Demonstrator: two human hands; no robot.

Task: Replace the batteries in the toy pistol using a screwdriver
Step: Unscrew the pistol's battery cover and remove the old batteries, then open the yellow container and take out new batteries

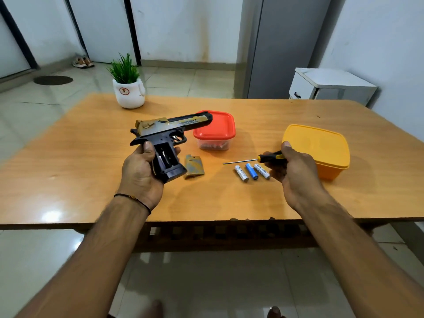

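White walls (183, 26) and glossy pale tiles (206, 283) surround a wooden table (91, 157) and white cabinet (330, 84).

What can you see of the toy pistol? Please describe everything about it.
The toy pistol looks like plastic: a dark frame and a worn gold-and-silver slide with small print. The left hand holds it by the grip, above the table, barrel pointing right toward the red-lidded box. The grip's side is open, showing a dark compartment; its contents are unclear. A matching cover lies on the table beside it.

One pistol (171, 131), one screwdriver (252, 159), three batteries (251, 171) (one blue), two tubs (321, 145), one plant (128, 86), one grip cover (194, 166).
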